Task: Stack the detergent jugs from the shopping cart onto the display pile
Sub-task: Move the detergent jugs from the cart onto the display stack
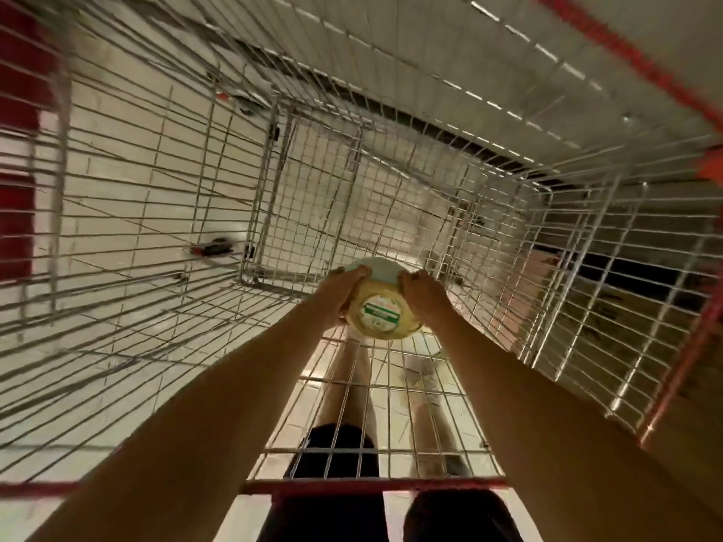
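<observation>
I look straight down into a wire shopping cart [391, 189]. Both arms reach deep inside it. A round yellowish detergent jug [381, 312] with a pale lid and a green-and-white label sits near the cart's bottom, at the near end. My left hand [344, 285] grips its left side, fingers curled over the top edge. My right hand [424, 291] grips its right side the same way. The display pile is out of view.
The cart's wire walls rise on all sides, with a red handle bar [371, 487] at the near end and red trim [645, 64] at the upper right. A second wire cart [117, 189] stands to the left. My legs show through the mesh above a tiled floor.
</observation>
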`<state>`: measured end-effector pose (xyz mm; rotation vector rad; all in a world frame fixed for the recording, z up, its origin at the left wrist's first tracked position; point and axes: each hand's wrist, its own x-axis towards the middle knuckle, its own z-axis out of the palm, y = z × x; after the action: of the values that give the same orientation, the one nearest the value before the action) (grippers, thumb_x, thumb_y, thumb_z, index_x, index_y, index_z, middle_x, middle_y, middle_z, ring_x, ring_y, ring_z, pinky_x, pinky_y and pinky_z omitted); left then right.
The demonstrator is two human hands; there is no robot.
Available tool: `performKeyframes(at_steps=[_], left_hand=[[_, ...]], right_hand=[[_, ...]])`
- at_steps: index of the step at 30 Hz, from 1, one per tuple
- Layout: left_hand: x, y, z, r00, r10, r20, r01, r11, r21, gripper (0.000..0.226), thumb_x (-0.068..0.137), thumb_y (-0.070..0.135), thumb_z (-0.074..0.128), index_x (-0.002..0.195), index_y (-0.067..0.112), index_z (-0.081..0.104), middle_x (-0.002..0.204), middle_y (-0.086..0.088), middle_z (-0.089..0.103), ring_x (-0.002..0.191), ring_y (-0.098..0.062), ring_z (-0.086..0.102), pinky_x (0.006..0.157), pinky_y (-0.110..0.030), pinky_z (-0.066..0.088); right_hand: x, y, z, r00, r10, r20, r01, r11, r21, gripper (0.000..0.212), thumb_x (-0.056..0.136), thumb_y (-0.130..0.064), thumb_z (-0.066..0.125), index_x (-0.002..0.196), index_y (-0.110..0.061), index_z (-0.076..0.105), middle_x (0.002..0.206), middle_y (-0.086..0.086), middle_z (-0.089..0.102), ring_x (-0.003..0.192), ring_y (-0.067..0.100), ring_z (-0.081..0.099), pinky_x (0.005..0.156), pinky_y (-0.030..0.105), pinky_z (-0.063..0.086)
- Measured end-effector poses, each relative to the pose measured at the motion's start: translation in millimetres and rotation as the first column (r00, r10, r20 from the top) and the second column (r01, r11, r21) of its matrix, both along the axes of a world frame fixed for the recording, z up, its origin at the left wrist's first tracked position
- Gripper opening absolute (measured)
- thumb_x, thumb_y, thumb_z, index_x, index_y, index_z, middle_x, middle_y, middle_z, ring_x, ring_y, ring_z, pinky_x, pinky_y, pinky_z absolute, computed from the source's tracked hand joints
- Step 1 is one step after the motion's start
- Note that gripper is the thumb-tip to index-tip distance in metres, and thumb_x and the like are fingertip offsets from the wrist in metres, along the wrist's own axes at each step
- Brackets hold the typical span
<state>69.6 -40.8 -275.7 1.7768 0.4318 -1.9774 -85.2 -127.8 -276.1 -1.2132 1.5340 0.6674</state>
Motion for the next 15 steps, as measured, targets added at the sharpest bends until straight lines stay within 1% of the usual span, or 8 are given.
performKeyframes(at_steps=[3,5,7,9,10,12,14,15], left_hand=[[25,-5,49,1.000,0.030,0.009,-0.029,0.999,-0.029,0.056,0.099,0.041,0.065,0.137,0.001,0.057,0.110,-0.022,0.068,0.095,-0.037,0.068,0.084,-0.046,0.057],[42,-8,78,0.998,0.062,0.000,-0.062,0.996,-0.061,0.050,0.098,0.048,0.065,0.125,0.005,0.063,0.105,-0.018,0.071,0.093,-0.035,0.069,0.082,-0.045,0.059],[59,-12,110,0.996,0.085,0.013,-0.083,0.993,-0.089,0.052,0.095,0.054,0.068,0.121,0.009,0.066,0.112,-0.018,0.072,0.101,-0.037,0.072,0.082,-0.050,0.063],[72,-16,146,0.992,0.118,0.035,-0.114,0.989,-0.099,0.056,0.091,0.056,0.073,0.124,0.011,0.067,0.123,-0.021,0.071,0.111,-0.039,0.071,0.090,-0.057,0.062],[77,-17,161,0.990,0.133,0.047,-0.127,0.986,-0.105,0.058,0.089,0.056,0.074,0.125,0.011,0.068,0.125,-0.021,0.071,0.112,-0.039,0.071,0.092,-0.057,0.062],[84,-19,195,0.989,0.132,0.069,-0.121,0.983,-0.137,0.063,0.087,0.058,0.076,0.128,0.011,0.069,0.123,-0.020,0.075,0.111,-0.039,0.073,0.088,-0.053,0.063],[87,-19,228,0.991,0.114,0.069,-0.100,0.979,-0.176,0.070,0.084,0.060,0.078,0.132,0.010,0.068,0.124,-0.021,0.074,0.114,-0.040,0.072,0.085,-0.051,0.063],[87,-18,243,0.993,0.098,0.062,-0.084,0.978,-0.193,0.078,0.077,0.062,0.082,0.132,0.009,0.068,0.125,-0.022,0.074,0.116,-0.041,0.071,0.088,-0.053,0.062]], right_hand=[[15,-12,57,0.992,0.040,0.116,-0.035,0.999,-0.041,0.039,0.112,-0.030,0.041,0.133,-0.003,0.060,0.126,0.020,0.064,0.120,0.039,0.061,0.094,0.038,0.047],[21,-21,90,0.982,0.028,0.189,-0.008,0.994,-0.106,0.035,0.112,-0.031,0.043,0.131,-0.008,0.061,0.126,0.018,0.068,0.112,0.036,0.065,0.089,0.039,0.052],[20,-30,127,0.954,0.031,0.299,0.023,0.984,-0.176,0.030,0.112,-0.028,0.046,0.129,-0.011,0.065,0.121,0.013,0.071,0.109,0.032,0.069,0.089,0.043,0.058],[13,-38,163,0.896,0.026,0.444,0.067,0.979,-0.194,0.027,0.109,-0.014,0.052,0.133,-0.015,0.065,0.129,0.007,0.069,0.120,0.026,0.066,0.099,0.044,0.059],[7,-42,178,0.863,0.055,0.502,0.053,0.979,-0.199,0.035,0.105,-0.007,0.058,0.138,-0.018,0.063,0.137,0.003,0.066,0.129,0.022,0.062,0.105,0.041,0.056],[-7,-46,210,0.803,0.227,0.552,-0.086,0.959,-0.269,0.068,0.094,0.002,0.071,0.152,-0.025,0.049,0.155,-0.005,0.048,0.143,0.015,0.048,0.115,0.030,0.046],[-19,-47,235,0.721,0.445,0.530,-0.247,0.881,-0.404,0.099,0.087,-0.003,0.080,0.164,-0.032,0.026,0.162,-0.020,0.026,0.148,0.011,0.035,0.115,0.019,0.037],[-24,-45,244,0.671,0.529,0.520,-0.286,0.831,-0.476,0.108,0.085,-0.012,0.084,0.167,-0.034,0.018,0.163,-0.024,0.016,0.150,0.009,0.028,0.117,0.019,0.034]])
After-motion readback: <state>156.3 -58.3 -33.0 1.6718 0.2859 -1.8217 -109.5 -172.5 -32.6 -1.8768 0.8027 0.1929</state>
